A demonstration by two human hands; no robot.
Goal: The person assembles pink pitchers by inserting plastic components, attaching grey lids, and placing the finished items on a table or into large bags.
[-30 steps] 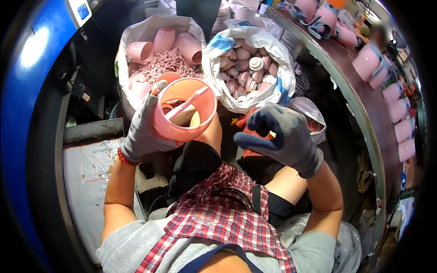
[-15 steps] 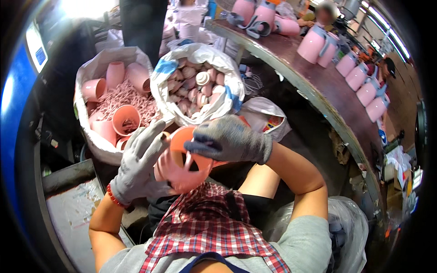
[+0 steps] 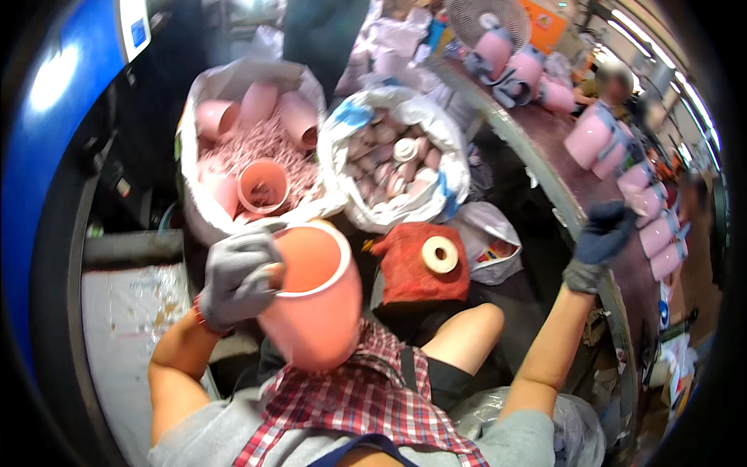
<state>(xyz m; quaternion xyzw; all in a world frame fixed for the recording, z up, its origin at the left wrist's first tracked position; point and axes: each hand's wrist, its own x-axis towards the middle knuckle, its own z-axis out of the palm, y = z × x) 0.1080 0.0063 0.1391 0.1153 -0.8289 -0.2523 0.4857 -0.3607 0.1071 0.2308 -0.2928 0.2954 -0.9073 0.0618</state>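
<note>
A pink plastic jug body (image 3: 320,323), with a pale rim and an orange-toned inside, is tilted over my lap. My left hand (image 3: 240,276), in a grey glove, is closed on the rim at its left side. Far to the right, my right hand (image 3: 599,241), in a grey and dark blue glove, is stretched out over the table edge. It is smeared by motion, and I cannot make out its fingers or anything in them. Nearest to it stand pink jugs with grey-blue tops (image 3: 660,233) on the brown table (image 3: 545,144).
Beyond my lap, a white sack (image 3: 204,208) holds pink cups and thin pink scraps. Beside it, another sack (image 3: 336,159) holds rounded pink pieces. A cream ring (image 3: 440,255) lies on a red cloth-covered block (image 3: 405,276). Other people sit at the table's far side.
My right hand has left the jug body and swung far right to the table. My left hand keeps the jug body, whose opening now shows uncovered. The whole view has shifted.
</note>
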